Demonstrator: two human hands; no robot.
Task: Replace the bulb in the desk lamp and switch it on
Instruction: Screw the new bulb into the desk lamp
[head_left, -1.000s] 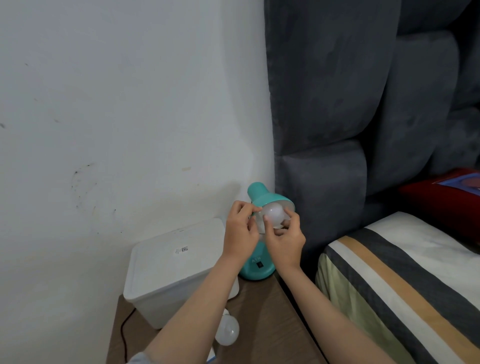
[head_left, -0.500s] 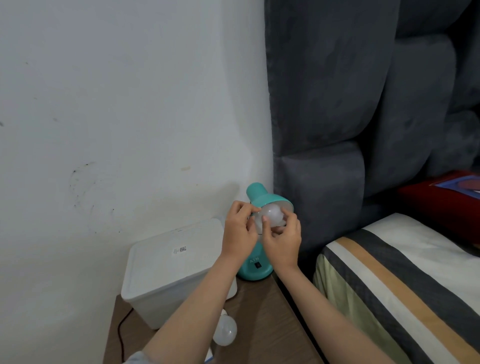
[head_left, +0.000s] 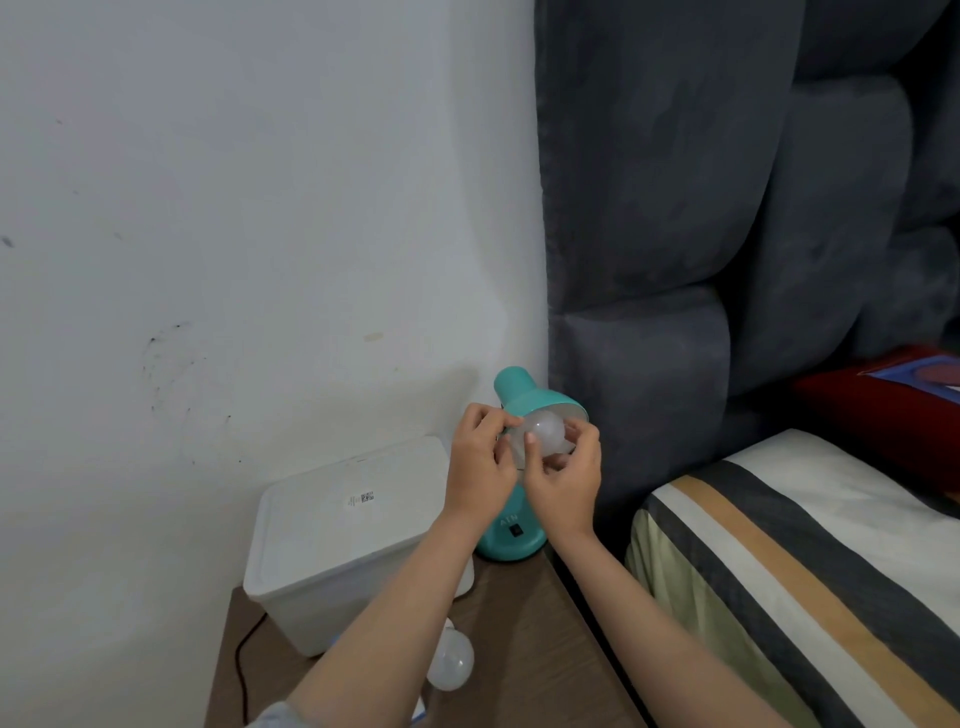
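Note:
A teal desk lamp (head_left: 521, 394) stands at the back of a wooden nightstand (head_left: 511, 634), its shade tilted toward me. A white bulb (head_left: 546, 429) sits in the mouth of the shade. My right hand (head_left: 563, 475) wraps its thumb and fingers around that bulb from below. My left hand (head_left: 480, 462) pinches the left rim of the shade. A black switch (head_left: 515, 530) shows on the lamp's base between my wrists. A second white bulb (head_left: 451, 666) lies on the nightstand under my left forearm.
A white lidded plastic box (head_left: 343, 535) takes up the nightstand's left side, with a black cable (head_left: 244, 654) beside it. A white wall lies behind, a padded grey headboard (head_left: 727, 234) to the right, and a striped bed (head_left: 805, 571) close alongside.
My right hand's fingers have shifted around the bulb, the thumb now on its front. The left hand stays on the shade. The lamp has not moved.

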